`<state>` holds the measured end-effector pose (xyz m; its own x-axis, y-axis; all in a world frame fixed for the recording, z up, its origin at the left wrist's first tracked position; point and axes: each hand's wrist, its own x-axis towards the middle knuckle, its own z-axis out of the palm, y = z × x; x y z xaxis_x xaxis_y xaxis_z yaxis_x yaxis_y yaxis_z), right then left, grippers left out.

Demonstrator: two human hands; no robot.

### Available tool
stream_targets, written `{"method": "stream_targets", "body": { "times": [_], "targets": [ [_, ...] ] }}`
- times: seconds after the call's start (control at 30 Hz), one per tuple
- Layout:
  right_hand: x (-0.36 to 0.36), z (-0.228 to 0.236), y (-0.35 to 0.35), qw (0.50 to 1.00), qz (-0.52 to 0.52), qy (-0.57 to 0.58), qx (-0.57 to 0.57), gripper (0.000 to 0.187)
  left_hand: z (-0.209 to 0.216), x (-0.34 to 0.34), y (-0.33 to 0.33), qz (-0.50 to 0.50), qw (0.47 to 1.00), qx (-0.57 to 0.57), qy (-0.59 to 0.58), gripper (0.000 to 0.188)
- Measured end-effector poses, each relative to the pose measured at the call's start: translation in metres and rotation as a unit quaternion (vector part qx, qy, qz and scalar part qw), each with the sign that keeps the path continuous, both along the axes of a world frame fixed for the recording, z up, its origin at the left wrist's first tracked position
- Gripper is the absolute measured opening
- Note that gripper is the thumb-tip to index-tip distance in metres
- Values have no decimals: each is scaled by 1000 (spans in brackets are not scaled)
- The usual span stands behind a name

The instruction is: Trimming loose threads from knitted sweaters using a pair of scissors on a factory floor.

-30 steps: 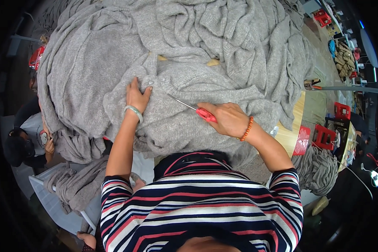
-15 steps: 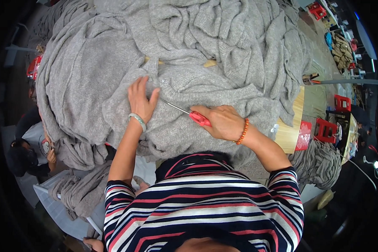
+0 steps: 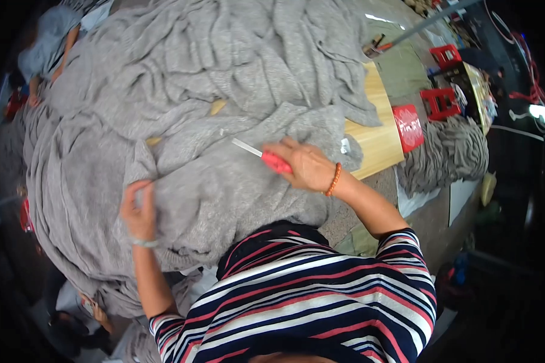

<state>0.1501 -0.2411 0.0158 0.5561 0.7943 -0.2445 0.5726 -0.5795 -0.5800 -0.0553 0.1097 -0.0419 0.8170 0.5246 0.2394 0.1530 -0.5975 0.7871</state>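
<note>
Grey knit fabric (image 3: 206, 187) lies in a wide heap of folds under both my hands. My left hand (image 3: 139, 212), a pale bangle at its wrist, is slightly blurred at the left of the near garment. Its thumb and forefinger curl together in a pinch at a raised grey fold (image 3: 140, 166). In my right hand (image 3: 306, 164), with an orange bead bracelet at the wrist, is a red-handled metal tool (image 3: 275, 162). The tool's narrow metal end points up and left, just over the knit. Its exact kind is unclear, and my fingers cover part of the handle.
A pale wooden tabletop (image 3: 375, 121) shows at the right, beside a red stool (image 3: 409, 128). Grey knits (image 3: 448, 154) are piled beyond it. A metal pole (image 3: 424, 27) slants across the upper right. Other people (image 3: 48, 48) are at the left edge.
My left hand has gone left and toward me from the garment's middle, its spread fingers now curled. The right hand still grips the tool. The whole view has turned and shifted.
</note>
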Motion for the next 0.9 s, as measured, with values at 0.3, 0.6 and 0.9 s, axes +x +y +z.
{"method": "stream_targets", "body": {
  "times": [0.3,0.6,0.9],
  "targets": [
    [27,-54,-74,979,-199,17,-28,56,37,-111,155,258,786,364,429,38],
    [6,-26,-73,988,-109,-12,105,53,-35,126,-49,-168,958,-138,186,39],
    [16,13,-116,957,-210,-122,162,51,51,117,-33,-15,997,26,-65,32]
  ]
}}
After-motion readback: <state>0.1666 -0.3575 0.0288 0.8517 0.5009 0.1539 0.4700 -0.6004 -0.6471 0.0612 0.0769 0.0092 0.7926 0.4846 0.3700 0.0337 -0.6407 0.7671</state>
